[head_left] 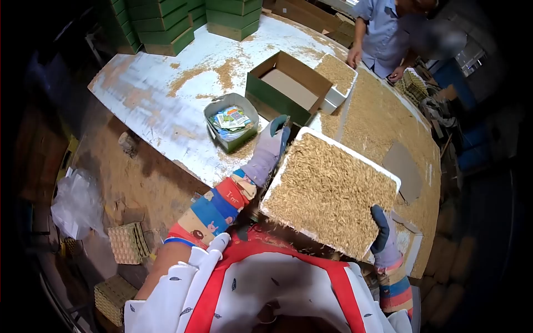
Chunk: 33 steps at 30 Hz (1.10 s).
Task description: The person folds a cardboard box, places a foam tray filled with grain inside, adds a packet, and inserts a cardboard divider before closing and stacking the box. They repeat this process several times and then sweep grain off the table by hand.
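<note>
Between my left hand [275,141] and right hand [382,230], both gripping, a white tray [355,155] of tan flakes [333,194], green box [272,100] beyond the left.

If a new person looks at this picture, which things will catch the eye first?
First, the white tray spread with golden, husk-like material, gripped by the gloved right hand at its side. Next, the open green box just beyond it, and the brightly striped sleeve on the left forearm.

"I'm" on left sleeve [217,206]
</note>
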### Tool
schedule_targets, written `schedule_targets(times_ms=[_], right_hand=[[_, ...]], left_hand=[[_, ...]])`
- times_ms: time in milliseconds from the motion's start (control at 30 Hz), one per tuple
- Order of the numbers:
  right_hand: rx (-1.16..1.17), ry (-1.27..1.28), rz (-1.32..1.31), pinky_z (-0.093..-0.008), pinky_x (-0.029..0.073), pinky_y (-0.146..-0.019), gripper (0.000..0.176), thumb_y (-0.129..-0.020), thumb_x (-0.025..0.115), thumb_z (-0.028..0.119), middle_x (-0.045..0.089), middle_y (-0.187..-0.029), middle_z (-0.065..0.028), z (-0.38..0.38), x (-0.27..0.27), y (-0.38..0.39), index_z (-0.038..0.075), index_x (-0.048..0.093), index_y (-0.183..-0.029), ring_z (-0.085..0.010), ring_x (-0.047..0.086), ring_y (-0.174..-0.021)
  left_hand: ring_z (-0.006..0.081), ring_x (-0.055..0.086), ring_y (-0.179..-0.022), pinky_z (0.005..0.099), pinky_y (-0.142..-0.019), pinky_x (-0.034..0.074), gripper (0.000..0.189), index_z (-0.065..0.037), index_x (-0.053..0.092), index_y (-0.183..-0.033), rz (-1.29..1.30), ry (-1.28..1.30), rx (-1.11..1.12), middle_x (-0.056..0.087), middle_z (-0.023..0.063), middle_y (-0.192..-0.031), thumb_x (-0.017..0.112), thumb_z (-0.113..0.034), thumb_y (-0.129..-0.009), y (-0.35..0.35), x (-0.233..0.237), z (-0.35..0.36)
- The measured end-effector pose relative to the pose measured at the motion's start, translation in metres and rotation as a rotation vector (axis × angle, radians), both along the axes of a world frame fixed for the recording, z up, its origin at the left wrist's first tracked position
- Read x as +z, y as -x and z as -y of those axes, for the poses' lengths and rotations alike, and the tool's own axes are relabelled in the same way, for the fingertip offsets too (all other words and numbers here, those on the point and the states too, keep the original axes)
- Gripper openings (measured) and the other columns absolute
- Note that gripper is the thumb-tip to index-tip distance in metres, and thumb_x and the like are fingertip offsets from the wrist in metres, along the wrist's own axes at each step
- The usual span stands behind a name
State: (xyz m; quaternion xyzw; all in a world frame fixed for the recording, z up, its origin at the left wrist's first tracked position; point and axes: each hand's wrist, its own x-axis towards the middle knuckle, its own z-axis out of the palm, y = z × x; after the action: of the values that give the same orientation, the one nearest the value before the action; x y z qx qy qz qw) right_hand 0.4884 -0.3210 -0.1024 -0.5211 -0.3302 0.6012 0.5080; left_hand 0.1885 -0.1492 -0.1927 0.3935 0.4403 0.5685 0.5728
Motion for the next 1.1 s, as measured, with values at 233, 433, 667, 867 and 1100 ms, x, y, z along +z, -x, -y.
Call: schedule_targets(times_ms=[233, 433, 667, 867, 1100], right_hand=[[-0.090, 0.259, 0.409, -0.0335, 0.039, -0.100, 0.062, -0.087, 0.064, 0.035, 0.053, -0.127, -0.0125, -0.059, -0.052, 0.014, -0.001, 0.044, -0.133, -0.0205, 0.048, -0.119], [0.240, -0.530, 1.809, -0.0508, 0.028, -0.107, 0.080, -0.067, 0.077, 0.030, 0.039, -0.135, -0.0274, -0.063, 0.021, 0.058, -0.002, 0.044, -0.133, -0.0465, 0.035, -0.125], [0.871, 0.154, 1.631, -0.0556, 0.015, -0.111, 0.112, -0.066, 0.064, 0.070, 0.010, -0.144, -0.0413, -0.087, -0.037, 0.065, 0.012, 0.016, -0.149, -0.0571, 0.010, -0.135], [0.497, -0.286, 0.991, -0.0367, 0.041, -0.101, 0.066, -0.080, 0.070, 0.036, 0.048, -0.136, -0.0200, -0.101, 0.021, 0.010, 0.006, 0.048, -0.134, -0.0266, 0.051, -0.122], [-0.023, 0.137, 1.973, -0.0551, 0.032, -0.100, 0.094, -0.060, 0.071, 0.058, 0.042, -0.134, -0.0214, -0.158, -0.097, -0.264, 0.012, 0.041, -0.136, -0.0423, 0.037, -0.126]], left_hand=[[0.0148, 0.055, -0.101, 0.0267, -0.089, 0.044, 0.052, 0.001, 0.047, -0.131, 0.063, 0.101, -0.287, 0.061, 0.0083, -0.113, 0.062, -0.027, -0.089, -0.002, 0.007, -0.006], [0.0246, 0.060, -0.104, 0.0343, -0.091, 0.046, 0.031, -0.001, 0.061, -0.112, -0.732, -0.499, -0.177, 0.064, 0.0151, -0.110, 0.054, -0.023, -0.091, 0.074, -0.011, -0.043], [0.0322, 0.055, -0.111, 0.0410, -0.095, 0.043, 0.048, -0.012, 0.061, -0.117, -1.724, -0.115, -0.226, 0.059, 0.0177, -0.118, 0.058, -0.046, -0.082, 0.184, -0.131, -0.121], [0.0336, 0.062, -0.088, 0.0422, -0.079, 0.048, 0.022, -0.007, 0.067, -0.087, -1.637, -0.014, -0.044, 0.067, 0.0151, -0.090, 0.062, -0.027, -0.079, 0.210, -0.143, -0.110], [0.0275, 0.066, -0.076, 0.0379, -0.073, 0.050, 0.025, -0.003, 0.070, -0.088, -1.421, 0.042, 0.255, 0.069, 0.0164, -0.085, 0.064, -0.025, -0.079, 0.226, -0.094, -0.091]])
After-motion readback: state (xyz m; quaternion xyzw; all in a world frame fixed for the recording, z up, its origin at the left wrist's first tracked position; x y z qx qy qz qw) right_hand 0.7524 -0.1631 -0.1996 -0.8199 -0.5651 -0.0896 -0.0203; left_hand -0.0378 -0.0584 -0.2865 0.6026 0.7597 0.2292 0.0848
